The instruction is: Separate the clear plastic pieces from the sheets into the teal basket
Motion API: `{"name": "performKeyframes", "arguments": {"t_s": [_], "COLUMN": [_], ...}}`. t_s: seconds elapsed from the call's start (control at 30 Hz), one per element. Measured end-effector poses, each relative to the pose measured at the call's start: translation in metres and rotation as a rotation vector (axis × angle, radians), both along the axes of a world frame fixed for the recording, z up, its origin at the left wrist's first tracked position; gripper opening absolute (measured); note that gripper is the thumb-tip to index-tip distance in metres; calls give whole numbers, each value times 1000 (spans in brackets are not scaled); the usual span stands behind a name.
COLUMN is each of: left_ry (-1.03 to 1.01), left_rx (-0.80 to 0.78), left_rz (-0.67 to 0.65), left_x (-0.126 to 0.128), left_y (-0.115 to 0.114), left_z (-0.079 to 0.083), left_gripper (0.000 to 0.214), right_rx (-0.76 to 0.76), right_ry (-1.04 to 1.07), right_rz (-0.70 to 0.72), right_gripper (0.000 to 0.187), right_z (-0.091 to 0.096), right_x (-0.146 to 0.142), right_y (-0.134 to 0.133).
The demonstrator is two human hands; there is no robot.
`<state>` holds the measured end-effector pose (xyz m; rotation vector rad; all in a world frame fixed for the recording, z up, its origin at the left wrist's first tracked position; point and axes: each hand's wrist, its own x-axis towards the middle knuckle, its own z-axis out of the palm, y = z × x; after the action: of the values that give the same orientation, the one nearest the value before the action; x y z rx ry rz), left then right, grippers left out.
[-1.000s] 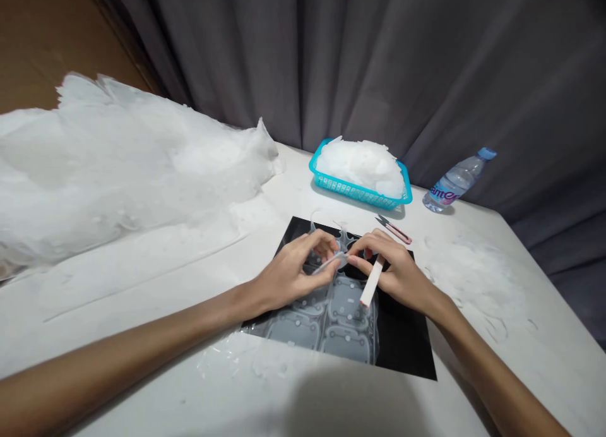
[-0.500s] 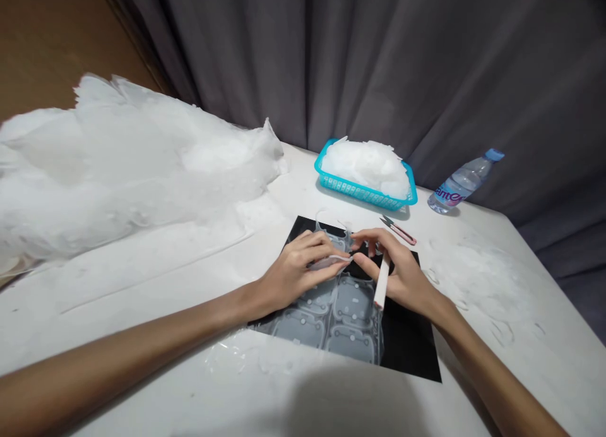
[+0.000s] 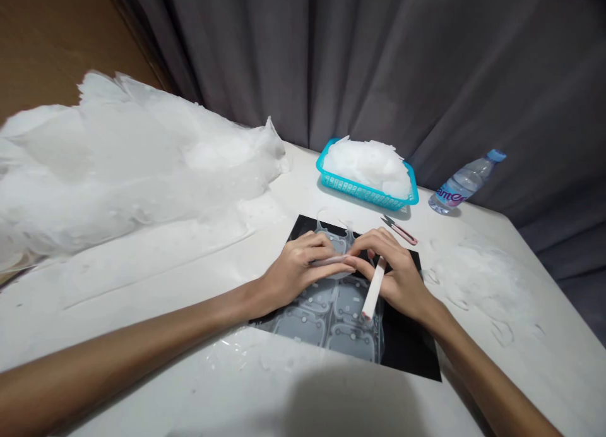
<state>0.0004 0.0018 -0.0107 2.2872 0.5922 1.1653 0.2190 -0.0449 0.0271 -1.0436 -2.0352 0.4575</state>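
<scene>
My left hand pinches a thin, translucent white piece, its fingers laid along both sides. At the tip of that piece, the thumb and index finger of my right hand meet its edge. Tucked in my right hand is a white stick-like tool with a reddish end, pointing down toward me. Both hands are just above a sheet of clear moulded pieces, which lies on a black mat. My fingers partly cover the upper pieces.
A large heap of white translucent pieces fills the table's left. Behind the mat are a turquoise basket of similar pieces, pink-handled snips and a water bottle. Loose scraps lie at right; a grey curtain hangs behind.
My right hand has moved slightly left, its fingertips now closed at the piece's edge. The white tool's lower end has swung left and down. My left hand keeps its hold.
</scene>
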Motion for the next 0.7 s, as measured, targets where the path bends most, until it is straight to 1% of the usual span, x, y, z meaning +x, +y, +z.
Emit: {"name": "performKeyframes", "arguments": {"t_s": [0.13, 0.33, 0.47, 0.7], "left_ry": [5, -59, -55, -77], "left_rx": [51, 90, 98, 104], "left_rz": [-21, -52, -39, -17], "left_x": [0, 1, 1, 5], "left_y": [-1, -1, -1, -4], "left_z": [6, 7, 6, 9], "left_gripper": [20, 20, 18, 15], "right_rx": [-83, -142, -149, -111], "right_ry": [57, 112, 136, 131], "right_rz": [-23, 34, 50, 63], "right_gripper": [8, 10, 9, 12], "right_z": [2, 2, 2, 4], "right_x": [5, 8, 9, 10], "right_y": [2, 3, 3, 3]}}
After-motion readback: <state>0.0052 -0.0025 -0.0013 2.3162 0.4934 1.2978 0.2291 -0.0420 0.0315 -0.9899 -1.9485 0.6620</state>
